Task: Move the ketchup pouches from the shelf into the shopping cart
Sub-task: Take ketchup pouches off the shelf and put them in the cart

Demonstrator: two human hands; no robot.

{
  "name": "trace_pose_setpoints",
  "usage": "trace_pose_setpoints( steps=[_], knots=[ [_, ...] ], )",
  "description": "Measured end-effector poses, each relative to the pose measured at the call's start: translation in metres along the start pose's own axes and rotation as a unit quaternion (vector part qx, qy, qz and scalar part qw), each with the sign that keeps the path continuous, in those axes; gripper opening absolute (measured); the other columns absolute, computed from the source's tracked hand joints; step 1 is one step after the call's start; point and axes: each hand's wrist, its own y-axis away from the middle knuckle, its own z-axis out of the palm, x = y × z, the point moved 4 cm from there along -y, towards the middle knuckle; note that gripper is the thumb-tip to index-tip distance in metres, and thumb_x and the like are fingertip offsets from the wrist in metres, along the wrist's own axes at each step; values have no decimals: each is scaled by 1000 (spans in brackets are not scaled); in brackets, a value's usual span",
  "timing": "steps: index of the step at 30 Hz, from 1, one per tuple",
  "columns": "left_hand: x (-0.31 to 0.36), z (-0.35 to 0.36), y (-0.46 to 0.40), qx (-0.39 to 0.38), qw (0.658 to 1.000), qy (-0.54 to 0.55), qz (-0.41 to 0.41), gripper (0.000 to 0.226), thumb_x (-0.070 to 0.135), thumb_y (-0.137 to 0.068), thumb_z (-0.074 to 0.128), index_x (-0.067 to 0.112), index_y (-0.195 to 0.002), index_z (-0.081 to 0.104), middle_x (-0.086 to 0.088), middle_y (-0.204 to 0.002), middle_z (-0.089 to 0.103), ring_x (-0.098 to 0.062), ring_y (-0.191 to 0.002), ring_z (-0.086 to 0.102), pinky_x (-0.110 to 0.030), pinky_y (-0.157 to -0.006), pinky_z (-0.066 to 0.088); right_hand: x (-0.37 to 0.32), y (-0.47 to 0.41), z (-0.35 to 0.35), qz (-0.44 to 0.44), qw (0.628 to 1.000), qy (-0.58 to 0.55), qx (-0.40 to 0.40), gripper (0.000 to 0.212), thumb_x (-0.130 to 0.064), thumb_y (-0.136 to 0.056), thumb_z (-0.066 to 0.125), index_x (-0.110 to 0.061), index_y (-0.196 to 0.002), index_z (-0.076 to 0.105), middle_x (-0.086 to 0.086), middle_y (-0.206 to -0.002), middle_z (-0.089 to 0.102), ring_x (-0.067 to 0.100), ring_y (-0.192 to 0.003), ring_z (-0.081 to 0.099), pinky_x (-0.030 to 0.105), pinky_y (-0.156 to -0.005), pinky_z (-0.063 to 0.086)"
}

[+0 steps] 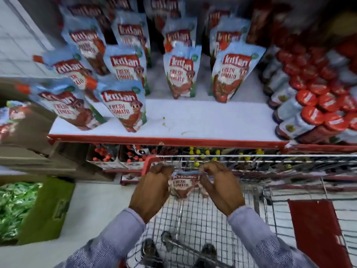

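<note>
Both hands hold one blue-and-red ketchup pouch [183, 185] by its top corners, above the wire shopping cart [251, 158] near its front left corner. My left hand [152, 187] pinches the pouch's left edge and my right hand [218, 187] pinches its right edge. The pouch hangs upright inside the cart's rim. Several more ketchup pouches [124, 108] stand in rows on the white shelf [202, 120] with its red front edge, directly above and behind the cart.
Red-capped ketchup bottles [309, 115] crowd the shelf's right end. A green carton of green packets [32, 207] sits on the floor at left, with brown cartons [25, 132] above it. A red panel [316, 229] lies in the cart at right. Lower shelves hold small bottles.
</note>
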Motion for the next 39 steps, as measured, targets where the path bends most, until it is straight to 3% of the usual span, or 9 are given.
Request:
trace_pose_setpoints(
  steps=[5,12,19,24,28,31,34,36,39],
  knots=[
    [28,-117,1,149,985,66,55,34,9,-85,59,26,-114,63,1,-106,70,-11,-96,60,-13,-85,41,-74,-23,-93,-51,987,-87,122,22,-51,-93,47,-33,-95,59,-17,-71,63,-7,-65,60,14,-58,45],
    [50,-189,-50,235,968,68,62,23,11,-89,59,19,-106,72,-3,-97,75,-18,-80,66,-23,-70,51,-111,-76,-160,-59,968,-112,215,10,-31,-91,63,-22,-93,68,-6,-81,70,0,-67,62,28,-65,56],
    [37,-178,-108,216,973,67,41,31,0,-83,58,12,-106,74,-13,-101,76,-31,-88,68,-29,-81,49,-94,-129,-152,-26,977,-97,188,13,-26,-92,62,-15,-92,68,7,-85,75,25,-82,68,41,-83,54],
    [28,-158,-129,185,979,82,22,30,1,-87,57,12,-110,72,-16,-101,75,-31,-89,70,-28,-80,50,-77,-145,-137,13,979,-117,169,4,-16,-90,63,-14,-92,66,8,-87,74,21,-79,68,44,-85,56],
    [30,-159,-125,191,977,86,36,29,2,-88,60,11,-113,71,-15,-106,75,-32,-93,70,-23,-83,44,-73,-141,-141,-10,980,-125,156,14,-11,-85,68,-16,-98,67,-7,-78,66,0,-69,61,34,-82,58],
    [27,-155,-107,222,973,60,31,32,13,-89,63,14,-121,65,-15,-127,63,-32,-118,58,-30,-104,41,-63,-126,-144,-21,975,-142,167,25,-12,-82,73,-17,-105,67,-8,-87,69,-4,-70,61,21,-74,57],
    [33,-135,-77,275,957,54,76,28,15,-90,62,16,-118,63,-9,-124,53,-17,-120,49,-11,-107,28,-36,-98,-140,-19,964,-171,203,19,-13,-83,72,-18,-101,67,-9,-88,69,-5,-69,62,5,-61,50],
    [39,-102,-60,240,963,62,105,21,17,-92,58,18,-112,63,-4,-117,51,-10,-112,48,-3,-103,27,-9,-73,-128,-4,965,-169,203,11,-12,-85,69,-20,-92,68,-11,-84,69,2,-67,64,7,-59,49],
    [40,-27,-47,102,988,83,80,19,21,-93,57,18,-109,66,-3,-111,57,-17,-105,57,-23,-95,45,46,-36,-91,43,980,-129,143,17,-11,-87,67,-26,-79,67,-5,-79,73,7,-63,68,12,-65,51]
  ],
)
